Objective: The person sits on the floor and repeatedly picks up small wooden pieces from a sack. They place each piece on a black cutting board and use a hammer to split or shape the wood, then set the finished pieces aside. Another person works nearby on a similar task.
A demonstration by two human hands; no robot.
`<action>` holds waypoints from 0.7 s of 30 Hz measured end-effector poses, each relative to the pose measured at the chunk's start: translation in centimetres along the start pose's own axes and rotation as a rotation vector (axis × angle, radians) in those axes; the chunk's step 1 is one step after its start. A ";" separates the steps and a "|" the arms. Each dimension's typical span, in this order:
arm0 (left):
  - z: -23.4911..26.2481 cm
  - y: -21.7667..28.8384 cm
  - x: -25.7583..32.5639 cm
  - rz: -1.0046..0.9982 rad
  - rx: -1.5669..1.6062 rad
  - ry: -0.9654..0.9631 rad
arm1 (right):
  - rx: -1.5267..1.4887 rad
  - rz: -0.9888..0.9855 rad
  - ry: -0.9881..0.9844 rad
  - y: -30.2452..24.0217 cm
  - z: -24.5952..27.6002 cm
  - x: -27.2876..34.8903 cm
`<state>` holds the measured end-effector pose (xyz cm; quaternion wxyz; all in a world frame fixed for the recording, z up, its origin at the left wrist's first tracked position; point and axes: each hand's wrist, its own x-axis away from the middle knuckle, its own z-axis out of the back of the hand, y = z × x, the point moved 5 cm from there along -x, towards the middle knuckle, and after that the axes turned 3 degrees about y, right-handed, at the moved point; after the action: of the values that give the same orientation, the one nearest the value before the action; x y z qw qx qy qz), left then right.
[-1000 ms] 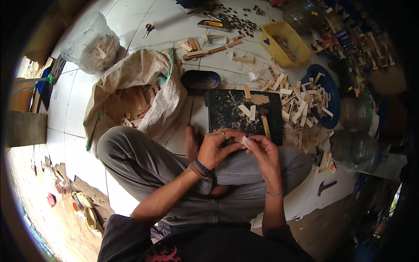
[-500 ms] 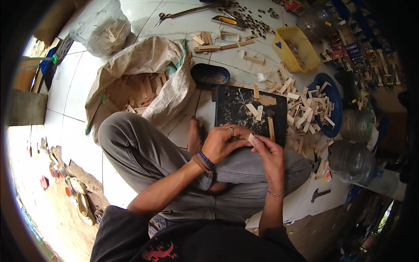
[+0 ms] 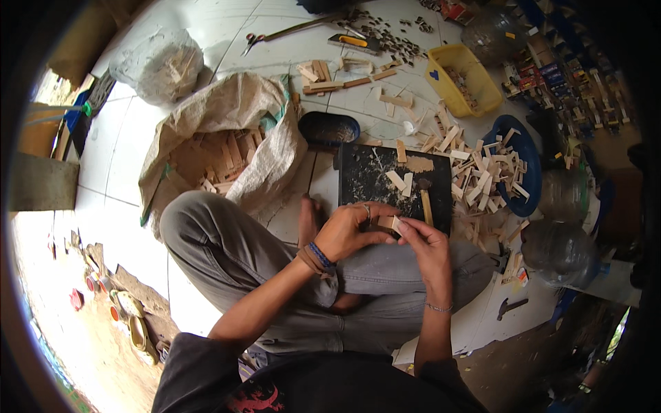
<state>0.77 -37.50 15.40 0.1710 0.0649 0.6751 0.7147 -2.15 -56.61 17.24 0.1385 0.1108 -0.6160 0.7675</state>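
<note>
Over my crossed legs, my left hand (image 3: 350,230) and my right hand (image 3: 427,246) meet, both closed on one small pale wood piece (image 3: 394,223). Fingers hide part of it. Just beyond my hands lies a black board (image 3: 358,182), dusty with shavings. On that board rest a hammer (image 3: 427,206) with a wooden handle and a few flat wood pieces (image 3: 396,180). Right of the board, a heap of cut wood pieces (image 3: 475,180) spills from a blue basin (image 3: 529,162).
An open woven sack (image 3: 272,172) of wood offcuts stands at left, behind my knee. Beyond the board are a dark oval tray (image 3: 330,129), a yellow tub (image 3: 492,96), scissors (image 3: 253,43) and wood strips (image 3: 323,87). A second hammer (image 3: 511,308) lies at lower right, near large clear bottles (image 3: 561,251).
The wood piece has turned slightly between my fingers, showing more of its side. Both hands stay together at nearly the same spot. The whole view has shifted a little.
</note>
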 end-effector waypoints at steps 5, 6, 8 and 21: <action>5.2 1.2 -4.3 -0.077 -0.396 -0.088 | -0.047 0.023 -0.012 0.1 -0.4 0.0; 6.0 1.1 -5.6 -0.127 -0.441 -0.025 | -0.040 0.027 -0.006 0.1 -0.4 0.0; 5.7 -0.4 -8.1 -0.086 -0.704 -0.024 | -0.037 0.046 -0.001 0.0 -0.5 0.0; 1.6 -4.1 -10.5 -0.149 -1.192 -0.188 | -0.067 0.136 -0.015 -0.6 -0.8 0.6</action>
<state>11.71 -39.33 12.98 0.2861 -0.0266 0.1432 0.9471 -2.48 -55.70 17.82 0.0852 0.0698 -0.6485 0.7532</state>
